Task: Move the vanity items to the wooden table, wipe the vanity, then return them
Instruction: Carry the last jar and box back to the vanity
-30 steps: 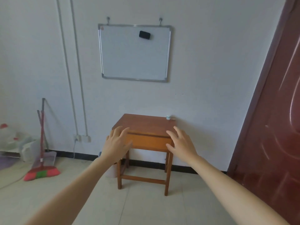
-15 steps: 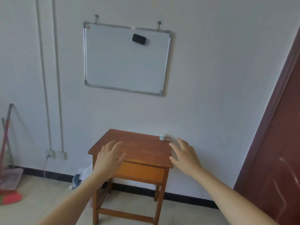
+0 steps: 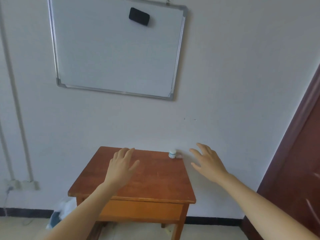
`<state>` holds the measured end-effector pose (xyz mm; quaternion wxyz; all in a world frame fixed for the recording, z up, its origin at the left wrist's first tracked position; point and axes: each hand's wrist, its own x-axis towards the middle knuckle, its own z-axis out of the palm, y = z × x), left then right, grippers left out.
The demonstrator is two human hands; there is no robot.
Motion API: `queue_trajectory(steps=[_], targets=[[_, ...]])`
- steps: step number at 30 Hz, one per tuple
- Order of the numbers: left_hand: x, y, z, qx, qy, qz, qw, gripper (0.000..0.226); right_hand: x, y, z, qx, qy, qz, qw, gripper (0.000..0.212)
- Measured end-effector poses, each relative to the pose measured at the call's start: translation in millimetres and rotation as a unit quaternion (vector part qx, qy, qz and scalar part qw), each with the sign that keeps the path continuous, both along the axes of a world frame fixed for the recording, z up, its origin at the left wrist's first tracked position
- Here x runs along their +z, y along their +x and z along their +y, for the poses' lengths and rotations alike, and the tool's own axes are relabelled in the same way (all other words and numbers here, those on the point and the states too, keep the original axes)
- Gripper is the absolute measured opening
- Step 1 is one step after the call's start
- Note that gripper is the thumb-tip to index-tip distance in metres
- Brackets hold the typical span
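L hand [image 3: 122, 168] palm down, fingers spread, nothing held, over left-centre of tabletop [image 3: 155, 184]; contact w/ wood unclear. R hand [image 3: 207, 161] also spread & empty, past tabletop's right edge, near small white jar [image 3: 172, 153] but apart from it. Jar upright at far right corner by wall [image 3: 225, 84], prob. parked out of the way. Judgement: next = grab jar, R hand closer. Above: whiteboard [image 3: 117, 49] w/ black eraser [image 3: 139, 16]. Dark door [image 3: 297, 161] at right.

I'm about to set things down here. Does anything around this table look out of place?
Nothing spilled or broken. A small white jar stands at the wooden table's back right corner, near the edge. A crumpled white-and-blue bundle lies on the floor beside it.
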<state>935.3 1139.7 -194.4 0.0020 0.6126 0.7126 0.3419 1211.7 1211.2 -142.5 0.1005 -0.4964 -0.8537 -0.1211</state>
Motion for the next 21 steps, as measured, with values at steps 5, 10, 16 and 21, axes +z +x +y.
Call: queue_trajectory(steps=[5, 10, 16, 21], targets=[[-54.4, -6.0, 47.0, -0.041, -0.081, -0.03, 0.995, 0.052, -66.3, -6.3, 31.4, -0.09, -0.12, 0.051, 0.987, 0.054], [-94.3, 3.9, 82.1, -0.068, -0.142, -0.034, 0.987, 0.052, -110.8, 6.4, 58.9, -0.143, -0.173, 0.07, 0.972, 0.053], [-100.6, 20.6, 134.2, -0.081, -0.15, -0.002, 0.985, 0.053, -125.7, 24.6, 116.3, -0.136, -0.188, 0.083, 0.969, 0.054], [-93.7, 35.0, 197.9, -0.059, -0.144, 0.007, 0.988, 0.052, -131.1, 38.8, 183.3, -0.111, -0.19, 0.117, 0.968, 0.053]])
